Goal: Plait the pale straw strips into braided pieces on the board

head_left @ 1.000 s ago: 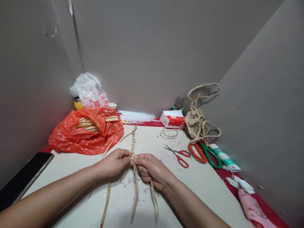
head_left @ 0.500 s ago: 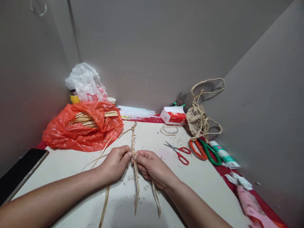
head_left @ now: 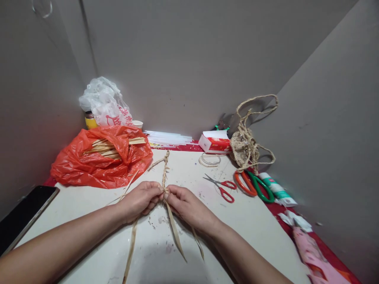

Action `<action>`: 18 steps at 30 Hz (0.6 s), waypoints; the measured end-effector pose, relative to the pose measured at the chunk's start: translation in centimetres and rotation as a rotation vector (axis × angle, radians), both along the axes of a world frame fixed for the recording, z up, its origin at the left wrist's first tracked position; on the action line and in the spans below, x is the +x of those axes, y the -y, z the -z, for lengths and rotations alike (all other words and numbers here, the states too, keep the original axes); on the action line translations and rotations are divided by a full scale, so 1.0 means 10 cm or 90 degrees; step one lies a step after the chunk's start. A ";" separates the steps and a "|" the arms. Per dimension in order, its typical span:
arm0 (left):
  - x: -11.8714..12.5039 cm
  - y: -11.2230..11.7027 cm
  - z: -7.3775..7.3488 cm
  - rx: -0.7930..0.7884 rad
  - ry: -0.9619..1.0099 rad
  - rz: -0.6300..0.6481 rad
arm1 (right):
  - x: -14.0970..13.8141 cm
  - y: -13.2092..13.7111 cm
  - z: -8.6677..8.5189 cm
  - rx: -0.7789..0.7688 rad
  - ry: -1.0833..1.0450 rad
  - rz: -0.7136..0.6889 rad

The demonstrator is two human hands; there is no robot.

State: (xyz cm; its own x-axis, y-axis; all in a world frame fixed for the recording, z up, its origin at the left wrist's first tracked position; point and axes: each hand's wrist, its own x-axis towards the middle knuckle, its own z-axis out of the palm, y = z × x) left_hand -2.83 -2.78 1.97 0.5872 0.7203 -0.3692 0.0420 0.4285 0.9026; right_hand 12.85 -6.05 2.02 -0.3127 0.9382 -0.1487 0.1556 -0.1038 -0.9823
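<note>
A thin straw braid (head_left: 165, 169) lies along the white table (head_left: 254, 232), running away from me. My left hand (head_left: 140, 200) and my right hand (head_left: 187, 206) meet at its near end, both pinched shut on the braid's loose strands. Three flat tan strips (head_left: 175, 235) trail from under the hands toward me, one on the left and two slanting right. Thumbs and fingertips press together where the braid ends.
A red plastic bag of straw strips (head_left: 100, 159) sits at the back left, with a white bag (head_left: 104, 102) behind it. A dark phone (head_left: 25, 213) lies at the left edge. Red scissors (head_left: 222, 188), orange and green handled scissors (head_left: 251, 185), a twine bundle (head_left: 245, 148) and a small red box (head_left: 215, 142) lie right.
The middle loose strip has swung from straight toward me to slanting right. Both hands stay pinched at the braid's end, shifted slightly away from me.
</note>
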 end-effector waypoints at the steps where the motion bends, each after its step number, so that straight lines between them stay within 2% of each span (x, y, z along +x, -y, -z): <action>1: 0.00 0.00 0.00 0.012 -0.012 -0.004 | 0.00 0.00 -0.01 0.026 0.031 0.006; 4: 0.01 0.01 -0.01 0.040 -0.037 -0.008 | 0.00 0.01 -0.01 0.084 0.107 0.023; 8: 0.02 0.03 -0.02 0.060 -0.065 -0.016 | 0.00 0.01 0.05 0.092 0.165 0.035; 11: 0.03 0.03 0.02 0.120 -0.085 -0.044 | 0.01 0.02 0.07 0.109 0.223 0.053; 15: 0.03 0.03 0.06 0.207 -0.117 -0.062 | 0.02 0.05 -0.02 0.143 0.402 0.036; 18: 0.02 0.04 0.03 0.254 -0.153 -0.057 | 0.02 0.10 -0.13 0.167 0.535 0.015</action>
State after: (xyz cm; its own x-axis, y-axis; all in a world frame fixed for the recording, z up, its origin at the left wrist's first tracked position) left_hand -2.64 -3.14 1.63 0.4481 0.8775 -0.1708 0.2491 0.0609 0.9666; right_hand 13.04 -7.05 3.28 -0.1769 0.9792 -0.0993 0.8381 0.0970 -0.5368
